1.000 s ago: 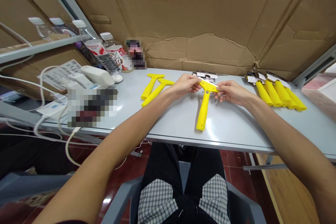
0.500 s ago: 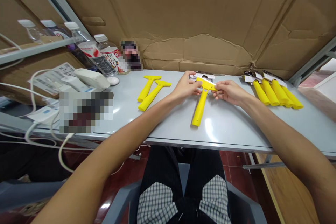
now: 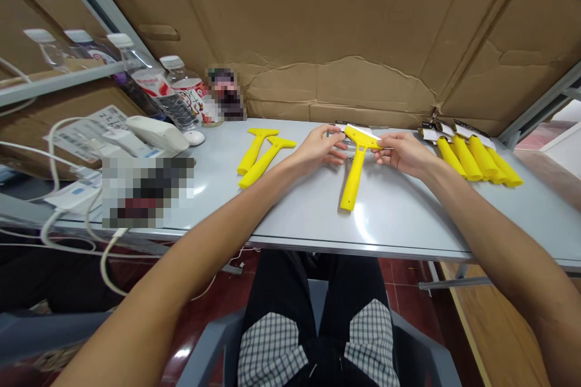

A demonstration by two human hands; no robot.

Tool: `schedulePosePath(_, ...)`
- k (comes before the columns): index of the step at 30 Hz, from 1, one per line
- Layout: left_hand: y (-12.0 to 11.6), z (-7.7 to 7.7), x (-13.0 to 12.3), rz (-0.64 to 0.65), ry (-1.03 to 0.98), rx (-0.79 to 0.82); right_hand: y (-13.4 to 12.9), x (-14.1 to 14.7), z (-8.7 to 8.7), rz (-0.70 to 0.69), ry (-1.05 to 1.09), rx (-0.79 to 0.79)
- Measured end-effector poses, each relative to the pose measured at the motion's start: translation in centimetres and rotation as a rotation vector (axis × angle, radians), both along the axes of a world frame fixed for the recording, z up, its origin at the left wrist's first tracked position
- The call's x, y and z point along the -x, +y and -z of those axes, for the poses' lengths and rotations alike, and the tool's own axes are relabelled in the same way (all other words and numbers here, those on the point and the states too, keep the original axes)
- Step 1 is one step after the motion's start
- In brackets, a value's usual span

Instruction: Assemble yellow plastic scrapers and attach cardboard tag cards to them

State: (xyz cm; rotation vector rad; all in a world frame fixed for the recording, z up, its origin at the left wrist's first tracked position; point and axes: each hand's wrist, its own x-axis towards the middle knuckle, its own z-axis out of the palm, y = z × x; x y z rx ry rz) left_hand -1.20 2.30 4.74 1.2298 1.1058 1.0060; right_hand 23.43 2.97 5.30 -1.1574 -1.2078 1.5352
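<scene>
A yellow T-shaped scraper (image 3: pixel 354 175) is between my hands, its handle pointing toward me and a white strip along its head. My right hand (image 3: pixel 402 153) pinches the right end of that head. Beside the left end is my left hand (image 3: pixel 323 148), fingers apart and holding nothing that I can make out. Behind the scraper lies a packet with black and white card (image 3: pixel 373 131), partly hidden. Two more yellow scrapers (image 3: pixel 252 151) rest on the table to the left. Several yellow handles with cards (image 3: pixel 482 158) lie in a row at the right.
Bottles (image 3: pixel 157 87) stand at the back left, near a white mouse (image 3: pixel 194 138). White cables and a power strip (image 3: pixel 75 193) crowd the grey table's (image 3: pixel 290 230) left end. A cardboard wall (image 3: pixel 340 30) rises behind.
The scraper has shifted slightly right and turned, its handle now more upright in view. My left hand has let go of its head and its fingers have spread; my right hand moved slightly right.
</scene>
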Motion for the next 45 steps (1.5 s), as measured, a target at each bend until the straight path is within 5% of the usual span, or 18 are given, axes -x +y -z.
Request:
schedulePosePath(4, 0.6, 1.2, 0.4, 0.008, 0.240, -0.150, 0.3, -0.6, -0.2, -0.009, 0.002, -0.033)
schedulePosePath(8, 1.6, 2.8, 1.1, 0.065, 0.781, -0.625, 0.7, -1.1, -0.2, 0.010, -0.004, -0.059)
schedulePosePath(15, 1.5, 3.8, 0.4, 0.194, 0.940, -0.879, 0.9, -2.1, -0.7, -0.064, -0.035, -0.057)
schedulePosePath(33, 1.1, 4.3, -0.4, 0.207, 1.069, -0.892, 0.4, -2.3, -1.6, -0.046, -0.058, -0.028)
schedulePosePath(45, 1.4, 4.1, -0.5, 0.256, 1.047, -0.764, 0.1, -1.8, -1.8, -0.084, -0.065, -0.032)
